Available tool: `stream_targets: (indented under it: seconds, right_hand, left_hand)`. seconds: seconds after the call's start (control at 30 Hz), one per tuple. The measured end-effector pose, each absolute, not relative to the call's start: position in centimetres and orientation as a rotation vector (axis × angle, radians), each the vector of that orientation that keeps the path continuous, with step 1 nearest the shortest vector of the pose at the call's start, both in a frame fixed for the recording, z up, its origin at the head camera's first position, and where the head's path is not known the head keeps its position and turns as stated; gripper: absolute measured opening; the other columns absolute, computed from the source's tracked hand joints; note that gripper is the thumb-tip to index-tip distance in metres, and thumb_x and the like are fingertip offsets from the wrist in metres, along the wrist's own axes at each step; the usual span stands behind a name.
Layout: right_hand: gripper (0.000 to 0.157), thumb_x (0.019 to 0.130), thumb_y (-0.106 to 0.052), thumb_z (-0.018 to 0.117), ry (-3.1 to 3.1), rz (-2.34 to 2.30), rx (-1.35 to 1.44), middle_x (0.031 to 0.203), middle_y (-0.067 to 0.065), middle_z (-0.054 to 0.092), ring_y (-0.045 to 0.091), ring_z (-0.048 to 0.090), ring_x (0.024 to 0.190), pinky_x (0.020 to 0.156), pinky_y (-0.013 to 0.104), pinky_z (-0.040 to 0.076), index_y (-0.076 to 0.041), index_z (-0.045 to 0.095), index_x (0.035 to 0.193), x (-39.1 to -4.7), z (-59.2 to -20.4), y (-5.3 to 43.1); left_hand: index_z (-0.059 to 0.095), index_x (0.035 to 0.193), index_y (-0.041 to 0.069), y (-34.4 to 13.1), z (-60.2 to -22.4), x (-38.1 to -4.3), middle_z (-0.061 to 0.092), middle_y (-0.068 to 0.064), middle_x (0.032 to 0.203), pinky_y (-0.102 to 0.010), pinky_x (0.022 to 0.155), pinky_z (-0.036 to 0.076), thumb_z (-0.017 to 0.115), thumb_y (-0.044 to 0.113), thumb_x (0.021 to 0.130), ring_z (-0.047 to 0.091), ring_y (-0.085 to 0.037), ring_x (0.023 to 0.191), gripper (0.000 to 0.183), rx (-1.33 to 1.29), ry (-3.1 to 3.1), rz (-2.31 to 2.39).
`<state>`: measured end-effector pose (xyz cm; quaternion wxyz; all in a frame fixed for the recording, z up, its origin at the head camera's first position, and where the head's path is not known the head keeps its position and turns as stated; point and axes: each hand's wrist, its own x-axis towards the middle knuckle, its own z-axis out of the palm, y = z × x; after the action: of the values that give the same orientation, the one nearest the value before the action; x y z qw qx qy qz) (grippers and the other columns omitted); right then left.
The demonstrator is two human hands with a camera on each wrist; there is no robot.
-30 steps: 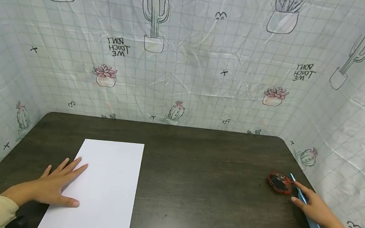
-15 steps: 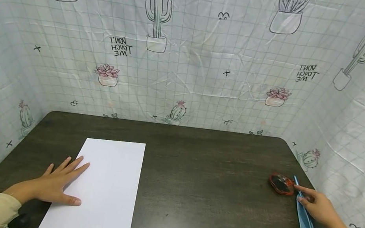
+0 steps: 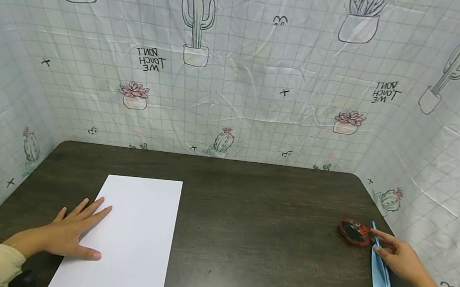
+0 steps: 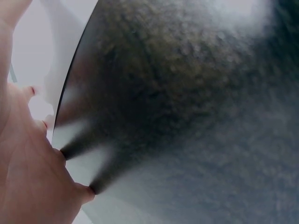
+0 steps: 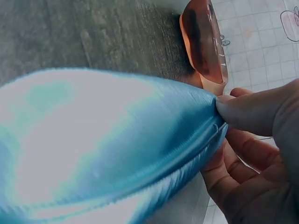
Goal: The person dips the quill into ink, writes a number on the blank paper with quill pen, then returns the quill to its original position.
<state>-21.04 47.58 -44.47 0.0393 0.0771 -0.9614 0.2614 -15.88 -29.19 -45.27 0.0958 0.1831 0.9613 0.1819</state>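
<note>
1. At the far left, the left hand (image 3: 62, 235) is resting with its fingers straight and spread across the paper's left edge, thumb and foremost fingertips on it, gripping nothing.
2. Beneath and right of it, the white sheet (image 3: 130, 243) is lying flat, its long axis running away from the person.
3. Well across to the right, a red-rimmed dark object (image 3: 353, 232) is sitting just left of the right fingertips; whether they are touching it, I cannot tell.
4. Next, the blue item (image 3: 378, 272), seemingly thin, folded material, is stretching from beside that object back toward the wrist, its long axis pointing near to far with the near end slanting right. This is probably the relation that counts: it is lying directly at the right hand, while the left is staying well apart.
5. The right hand (image 3: 405, 261) is pinching the blue item's edge between thumb and fingers, as the right wrist view is showing.
6. Under everything, the dark wood-grained table (image 3: 248, 257) is catching a soft glare near the front.
7. Behind and at both sides, a creased white cloth (image 3: 246, 40) is hanging, printed with grid lines, potted cacti and reversed lettering.
</note>
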Motion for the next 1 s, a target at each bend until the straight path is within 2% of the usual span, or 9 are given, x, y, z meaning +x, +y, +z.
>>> stream_targets:
  seconds: [0.17,0.37,0.43,0.47,0.57,0.63,0.7,0.83,1.0]
  right_hand:
    - [0.04,0.089,0.003,0.061,-2.922,0.864,0.276,0.102,0.034,0.063,-0.005,0.053,0.068,0.052,0.023,0.042,0.018,0.049,0.124,-20.94,-44.43,47.73]
    - [0.046,0.095,-0.01,0.059,-2.933,1.011,0.208,0.114,0.038,0.058,-0.011,0.054,0.078,0.059,0.021,0.048,0.016,0.046,0.131,-20.74,-44.41,47.92]
    - [0.051,0.097,-0.016,0.059,-2.941,1.089,0.157,0.117,0.034,0.059,-0.014,0.054,0.083,0.063,0.02,0.05,0.014,0.043,0.134,-20.68,-44.29,47.91]
    - [0.053,0.097,-0.019,0.058,-2.944,1.123,0.139,0.118,0.028,0.062,-0.014,0.054,0.084,0.065,0.019,0.05,0.013,0.042,0.136,-20.65,-44.21,47.94]
    - [0.055,0.098,-0.024,0.057,-2.925,1.237,0.119,0.115,-0.002,0.066,-0.015,0.052,0.089,0.068,0.017,0.05,0.007,0.04,0.14,-20.5,-44.08,48.01]
    - [0.051,0.098,-0.022,0.056,-2.874,1.332,0.138,0.11,-0.021,0.062,-0.015,0.053,0.091,0.069,0.015,0.049,0.001,0.043,0.142,-20.4,-44.05,48.12]
    - [0.045,0.1,-0.018,0.053,-2.798,1.494,0.181,0.109,-0.03,0.059,-0.015,0.053,0.094,0.07,0.014,0.048,-0.007,0.045,0.143,-20.34,-44.08,48.28]
    - [0.04,0.102,-0.008,0.043,-2.525,1.959,0.304,0.115,-0.022,0.064,-0.009,0.058,0.101,0.074,0.013,0.049,-0.021,0.051,0.14,-20.42,-44.24,48.41]
    - [0.047,0.103,0.002,0.031,-2.173,2.395,0.509,0.122,-0.01,0.065,-0.001,0.06,0.11,0.084,0.014,0.049,-0.02,0.053,0.138,-20.69,-44.5,48.36]
  left_hand:
    - [0.026,0.152,0.017,-29.09,-45.28,-15.84,0.012,-0.022,0.158,-0.084,0.091,0.002,0.075,0.057,0.072,0.007,-0.06,0.136,0.102,0.544,2.843,0.548]
    - [0.026,0.152,0.016,-29.16,-45.45,-15.9,0.01,-0.022,0.158,-0.084,0.091,0.001,0.074,0.058,0.072,0.005,-0.06,0.136,0.102,0.546,2.831,0.56]
    - [0.025,0.152,0.017,-29.19,-45.45,-15.93,0.01,-0.022,0.158,-0.083,0.092,0.001,0.074,0.058,0.072,0.005,-0.059,0.137,0.103,0.54,2.829,0.56]
    - [0.025,0.152,0.017,-29.2,-45.46,-15.95,0.01,-0.022,0.158,-0.083,0.091,0.001,0.074,0.058,0.072,0.005,-0.059,0.137,0.103,0.54,2.83,0.563]
    - [0.025,0.152,0.017,-29.25,-45.49,-15.95,0.011,-0.022,0.158,-0.083,0.091,0.0,0.075,0.057,0.072,0.005,-0.06,0.137,0.102,0.539,2.836,0.565]
    - [0.026,0.152,0.016,-29.27,-45.49,-15.98,0.011,-0.023,0.158,-0.083,0.091,0.0,0.075,0.058,0.072,0.005,-0.06,0.137,0.103,0.533,2.84,0.561]
    - [0.026,0.152,0.016,-29.26,-45.52,-15.98,0.012,-0.023,0.157,-0.084,0.091,0.001,0.075,0.058,0.072,0.005,-0.06,0.137,0.103,0.534,2.844,0.558]
    - [0.026,0.152,0.016,-29.25,-45.61,-16.0,0.012,-0.023,0.157,-0.083,0.091,0.001,0.075,0.058,0.071,0.005,-0.06,0.137,0.103,0.531,2.849,0.554]
    - [0.026,0.152,0.016,-29.27,-45.66,-16.05,0.011,-0.023,0.158,-0.083,0.091,0.0,0.075,0.058,0.071,0.005,-0.06,0.137,0.103,0.529,2.847,0.554]
